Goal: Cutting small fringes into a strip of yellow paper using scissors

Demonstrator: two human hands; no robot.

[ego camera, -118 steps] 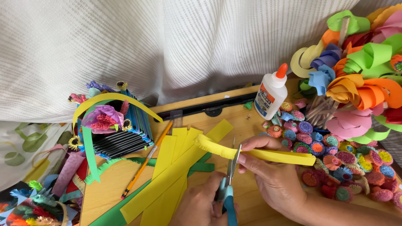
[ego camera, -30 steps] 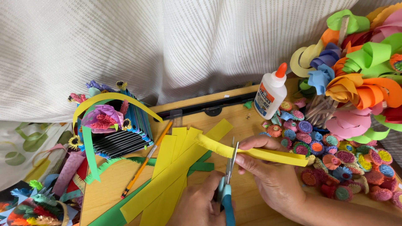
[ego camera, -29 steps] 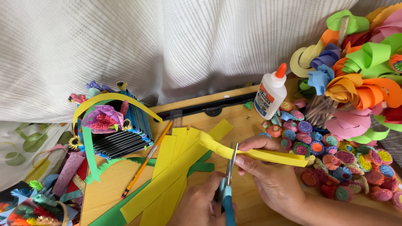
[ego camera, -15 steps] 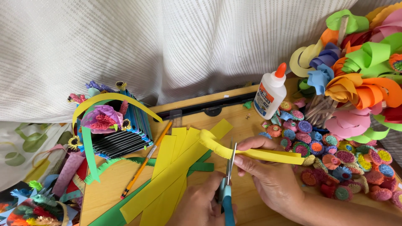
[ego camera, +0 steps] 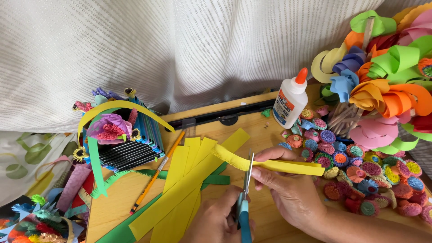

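Wooden table (ego camera: 135,189) against a white ribbed curtain (ego camera: 135,49). Far right: big cluster of curled paper flowers (ego camera: 387,90), orange, green, pink, blue. Below it, a spread of small quilled paper rosettes (ego camera: 360,166). Left: dark paper basket (ego camera: 126,139) with a yellow arched handle. Fan of yellow paper strips (ego camera: 184,184) lies mid-table over green strips. White glue bottle (ego camera: 290,101), orange cap, stands upright behind the rosettes. Orange pencil (ego camera: 155,173) lies beside the strips.

Right hand (ego camera: 292,193): fingers pinched closed on the folded yellow strip (ego camera: 288,166), holding it flat just above the table, fringed end pointing left. Left hand (ego camera: 216,220): curled through the blue handles of the scissors (ego camera: 245,198), blades pointing up, nearly closed on the strip's edge right beside the right thumb.

Strip judged very light, thin, floppy, tears and creases easily; best held close to the cut line, pinched flat so it does not sag.
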